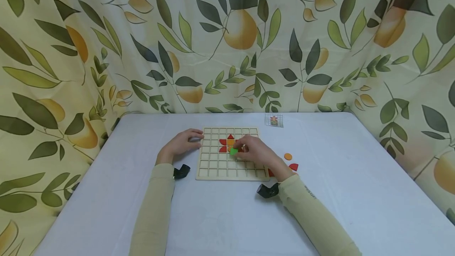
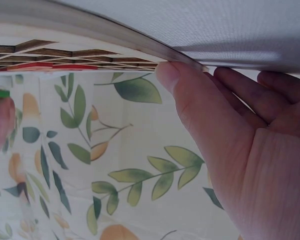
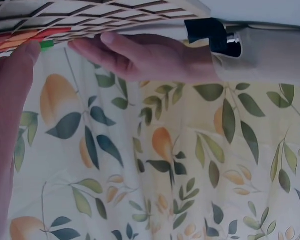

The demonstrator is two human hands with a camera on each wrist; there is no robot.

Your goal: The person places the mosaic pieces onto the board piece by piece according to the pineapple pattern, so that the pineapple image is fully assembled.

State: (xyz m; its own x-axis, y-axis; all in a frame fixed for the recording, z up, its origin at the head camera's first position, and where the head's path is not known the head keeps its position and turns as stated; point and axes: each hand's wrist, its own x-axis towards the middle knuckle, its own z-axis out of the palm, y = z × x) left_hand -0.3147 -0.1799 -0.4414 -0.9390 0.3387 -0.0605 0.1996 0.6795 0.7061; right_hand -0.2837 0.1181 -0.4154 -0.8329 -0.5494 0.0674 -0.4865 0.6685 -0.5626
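Over the wooden grid board (image 1: pixel 231 154) on the counter (image 1: pixel 227 208), I see my right hand (image 1: pixel 254 151) pinching a green piece (image 1: pixel 233 151) just below the red-and-orange pattern (image 1: pixel 229 143); left hand (image 1: pixel 183 143) (fingers relaxed, straight) steadies the board's left edge.

Both arms are showing long, close-fitting sleeves in a pale beige-yellow, running right down to the wrists. The right sleeve (image 1: pixel 313 208) is carrying a small line of dark lettering near the cuff, too small to read. The left sleeve (image 1: pixel 156 204) is looking plain, no marking showing. A black strap (image 1: pixel 181 171) is sitting at the left wrist, and a matching black strap (image 1: pixel 267 190) is wrapping the right one. In the right wrist view the left-wrist strap is showing a shiny metal fitting beside the black band. The left hand (image 1: pixel 183 142) and the right hand (image 1: pixel 257 152) are both bare, no gloves, no rings showing.
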